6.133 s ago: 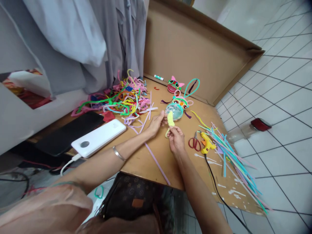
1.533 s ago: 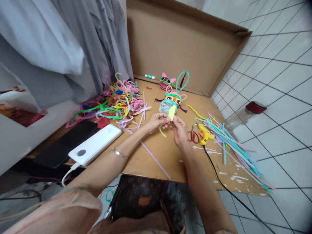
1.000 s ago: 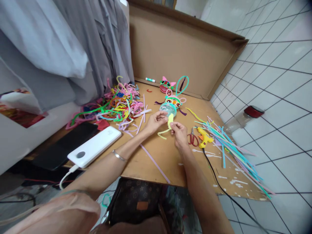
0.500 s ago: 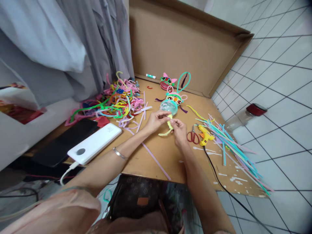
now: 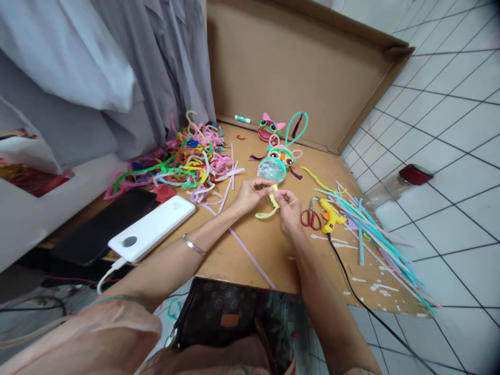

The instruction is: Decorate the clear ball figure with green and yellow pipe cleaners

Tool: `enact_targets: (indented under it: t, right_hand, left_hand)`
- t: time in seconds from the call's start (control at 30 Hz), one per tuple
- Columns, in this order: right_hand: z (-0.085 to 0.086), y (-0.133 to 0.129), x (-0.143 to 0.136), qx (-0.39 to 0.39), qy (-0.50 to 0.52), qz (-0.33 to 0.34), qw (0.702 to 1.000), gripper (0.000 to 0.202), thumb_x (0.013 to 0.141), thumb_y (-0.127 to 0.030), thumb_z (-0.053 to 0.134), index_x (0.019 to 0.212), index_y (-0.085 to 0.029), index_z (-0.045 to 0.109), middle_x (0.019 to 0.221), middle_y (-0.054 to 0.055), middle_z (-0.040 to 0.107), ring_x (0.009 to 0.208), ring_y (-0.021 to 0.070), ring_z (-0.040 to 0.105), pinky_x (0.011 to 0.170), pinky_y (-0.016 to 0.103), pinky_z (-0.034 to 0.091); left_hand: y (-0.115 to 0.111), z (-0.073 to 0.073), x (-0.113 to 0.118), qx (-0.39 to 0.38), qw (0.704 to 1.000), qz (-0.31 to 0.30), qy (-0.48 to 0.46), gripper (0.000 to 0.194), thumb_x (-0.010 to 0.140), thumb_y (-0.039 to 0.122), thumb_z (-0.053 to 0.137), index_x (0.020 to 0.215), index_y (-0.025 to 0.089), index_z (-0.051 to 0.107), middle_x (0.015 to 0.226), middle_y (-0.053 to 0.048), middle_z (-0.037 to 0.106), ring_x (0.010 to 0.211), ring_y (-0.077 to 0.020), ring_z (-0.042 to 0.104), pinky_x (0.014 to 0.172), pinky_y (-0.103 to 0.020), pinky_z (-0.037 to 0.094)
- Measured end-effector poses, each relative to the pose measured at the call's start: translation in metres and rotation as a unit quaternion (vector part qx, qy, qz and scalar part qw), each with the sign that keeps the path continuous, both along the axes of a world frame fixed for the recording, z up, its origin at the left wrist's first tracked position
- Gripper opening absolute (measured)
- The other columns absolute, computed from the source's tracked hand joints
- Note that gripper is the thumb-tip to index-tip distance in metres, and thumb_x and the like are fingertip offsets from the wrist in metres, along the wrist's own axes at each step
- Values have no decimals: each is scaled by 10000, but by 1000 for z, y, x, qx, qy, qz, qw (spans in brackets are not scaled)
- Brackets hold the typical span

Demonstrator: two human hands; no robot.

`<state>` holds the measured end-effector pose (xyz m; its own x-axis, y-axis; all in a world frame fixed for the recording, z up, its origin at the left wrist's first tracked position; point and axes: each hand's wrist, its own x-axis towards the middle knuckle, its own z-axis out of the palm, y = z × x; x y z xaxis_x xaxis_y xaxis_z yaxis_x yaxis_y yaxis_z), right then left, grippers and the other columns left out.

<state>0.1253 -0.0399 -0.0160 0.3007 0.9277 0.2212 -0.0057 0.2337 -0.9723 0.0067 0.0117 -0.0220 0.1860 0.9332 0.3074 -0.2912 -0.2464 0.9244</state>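
Between my two hands is a yellow pipe cleaner (image 5: 267,214), its loose end curving out to the left over the table. My left hand (image 5: 252,195) pinches its upper part with thumb and fingers. Just to the right, my right hand (image 5: 288,208) pinches the same piece lower down. Right behind my fingers sits a clear turquoise-rimmed bowl shape (image 5: 271,172), touching or close to a pipe-cleaner animal head (image 5: 282,154) with pink loop ears and dark tassels. Farther back stands a second animal head (image 5: 269,128) with pink pointed ears.
Red-handled scissors (image 5: 311,217) and a yellow glue gun (image 5: 332,215) lie right, beside a bundle of pipe cleaners (image 5: 378,239). A tangled colourful pile (image 5: 195,161), a white power bank (image 5: 152,229) and a black phone-like slab (image 5: 105,224) occupy the left. A cardboard wall (image 5: 289,78) stands behind.
Both hands keep their pinch on the yellow pipe cleaner, and its loose end has bent slightly into more of a curve. The whole view has shifted a little.
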Motion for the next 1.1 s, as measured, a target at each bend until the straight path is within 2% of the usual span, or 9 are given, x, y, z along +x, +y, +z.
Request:
enact_targets:
  t: [0.23,0.37,0.47,0.57,0.8,0.97,1.1]
  right_hand:
    - [2,-1,0,3,-3,2,1000,262,639,-431,694,657,-182,615,573,-39,527,539,94,411,539,235,321]
    - [6,-4,0,14,-48,0,999,242,672,-411,684,664,-174,641,589,-24,566,564,105,449,558,241,346]
    - [8,-5,-1,2,-67,4,998,260,657,-428,692,647,-172,647,579,-14,588,565,116,474,557,246,361]
    - [8,-5,-1,-6,-58,15,998,269,636,-441,696,640,-178,643,558,-21,573,542,113,462,542,246,357]
    - [7,-5,-3,-14,-43,10,999,260,622,-427,703,631,-177,632,543,-27,545,528,106,435,522,239,337]
    - [7,-3,-3,-13,-6,-22,1000,249,605,-415,706,619,-178,629,545,-36,546,532,102,428,537,242,340]
    - [4,-1,1,-21,30,-57,998,255,591,-409,722,642,-177,631,551,-42,555,529,101,428,535,239,332]
  left_hand:
    - [-3,6,-2,-33,998,-38,-22,382,547,380,854,820,134,747,801,-43,716,723,-133,606,749,-272,485]
    - [-5,8,-3,-58,995,-58,-48,465,577,458,833,899,136,737,769,-31,698,667,-116,575,671,-252,462]
    - [-2,7,-4,-50,997,-54,-25,441,589,507,810,806,131,736,667,-14,650,599,-105,517,611,-243,422]
    - [1,6,-6,-25,999,-37,-2,418,588,526,801,716,136,721,651,-14,640,604,-111,504,618,-247,414]
    - [0,8,-5,-18,999,-35,16,447,617,559,775,726,132,701,628,7,601,601,-101,483,608,-230,393]
    - [-7,12,-3,-51,995,-76,-43,525,543,523,845,854,131,686,774,-3,654,688,-99,564,688,-227,436]
    - [-7,8,-3,-94,985,-143,-12,508,497,468,886,777,117,647,705,0,651,625,-93,581,660,-229,445]
